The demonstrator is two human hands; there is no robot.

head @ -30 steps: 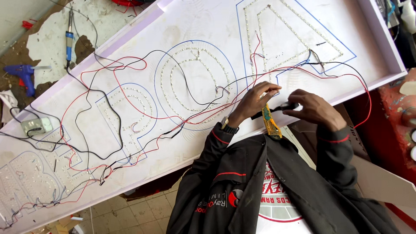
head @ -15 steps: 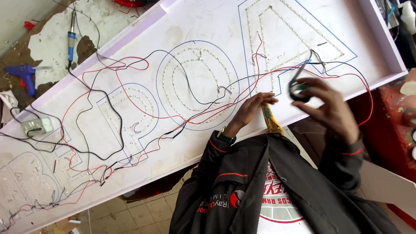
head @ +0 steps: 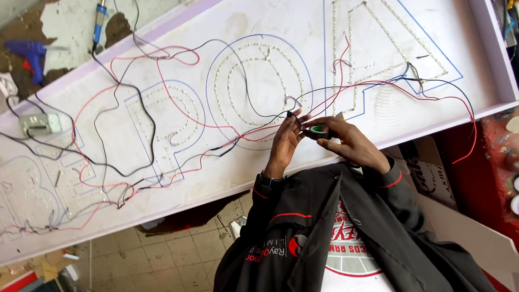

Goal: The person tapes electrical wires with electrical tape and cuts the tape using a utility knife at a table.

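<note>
tape roll (head: pixel 319 130): black, green core
wires (head: pixel 162 81): red and black
sign panel (head: pixel 243 151): white; blue outlines
glue gun (head: pixel 30 57): blue

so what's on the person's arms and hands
Both arms wear dark jacket sleeves with thin red piping near the cuffs. The left hand has a dark watch at the wrist; the right hand is bare, with no glove or ring visible. The jacket hangs open over a white shirt with a red print.

My one camera sits on my head, looking steeply down, fairly near, over the white sign panel (head: pixel 259 97) and my lap.
</note>
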